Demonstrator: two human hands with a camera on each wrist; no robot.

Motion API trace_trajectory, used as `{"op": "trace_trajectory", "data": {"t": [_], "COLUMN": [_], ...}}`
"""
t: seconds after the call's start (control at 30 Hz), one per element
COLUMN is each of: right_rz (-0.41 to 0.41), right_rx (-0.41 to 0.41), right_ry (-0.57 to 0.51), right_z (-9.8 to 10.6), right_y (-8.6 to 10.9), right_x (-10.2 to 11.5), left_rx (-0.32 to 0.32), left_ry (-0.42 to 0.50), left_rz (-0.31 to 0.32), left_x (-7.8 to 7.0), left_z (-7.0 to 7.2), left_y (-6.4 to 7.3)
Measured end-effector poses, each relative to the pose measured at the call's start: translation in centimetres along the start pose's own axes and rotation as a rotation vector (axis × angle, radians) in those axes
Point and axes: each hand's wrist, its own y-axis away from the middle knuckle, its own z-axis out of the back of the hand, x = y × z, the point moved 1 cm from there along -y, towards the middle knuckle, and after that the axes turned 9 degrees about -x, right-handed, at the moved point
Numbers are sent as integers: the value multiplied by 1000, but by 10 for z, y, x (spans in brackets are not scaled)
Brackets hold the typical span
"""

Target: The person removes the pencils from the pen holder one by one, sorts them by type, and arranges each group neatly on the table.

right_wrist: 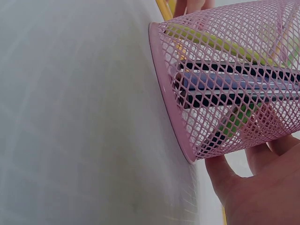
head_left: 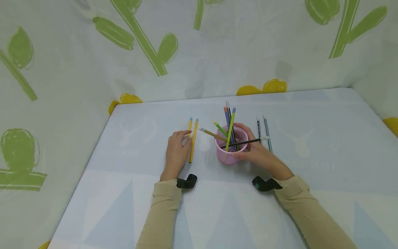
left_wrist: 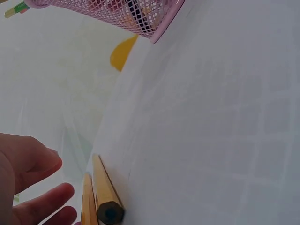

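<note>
Two yellow pencils with blue ends lie side by side in the head view, a left pencil point(head_left: 190, 122) and a right pencil point(head_left: 193, 143). My left hand point(head_left: 176, 152) is beside them, its fingertips over the left one; in the left wrist view its thumb point(left_wrist: 40, 161) and fingers stand apart with nothing between them. My right hand point(head_left: 259, 155) grips a pink mesh pencil cup point(head_left: 227, 159) from the right, fingers behind and thumb in front. Several pencils lean in the cup, among them a lime-green one point(head_left: 230, 129) and a black one point(head_left: 248, 141) sticking out over the right rim.
Right of the cup a black pencil point(head_left: 259, 126) and a teal pencil point(head_left: 267, 135) lie on the table point(head_left: 211, 193), partly behind my right hand. The table's far edge meets a white backdrop with green plant shapes point(head_left: 168, 48). A black wrist device point(head_left: 187, 181) sits on each wrist.
</note>
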Motion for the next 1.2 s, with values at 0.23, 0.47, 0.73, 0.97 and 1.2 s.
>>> {"op": "trace_trajectory", "data": {"t": [0.23,0.47,0.73,0.97,1.2], "right_rz": [7,1,-2,4,-3], "right_rx": [4,0,1,-4,2], "right_ry": [-6,7,21,31,7], "right_z": [-1,-2,0,1,0], "right_y": [1,0,2,2,1], "right_x": [-1,-3,-3,0,1], "left_rx": [-86,-108,-27,38,70], "left_ry": [90,172,186,246,305], "left_rz": [-91,-171,-202,-262,-216], "left_x": [-4,-12,-18,-28,-36], "left_z": [0,0,-3,-5,-9], "left_y": [3,4,6,9,12]}}
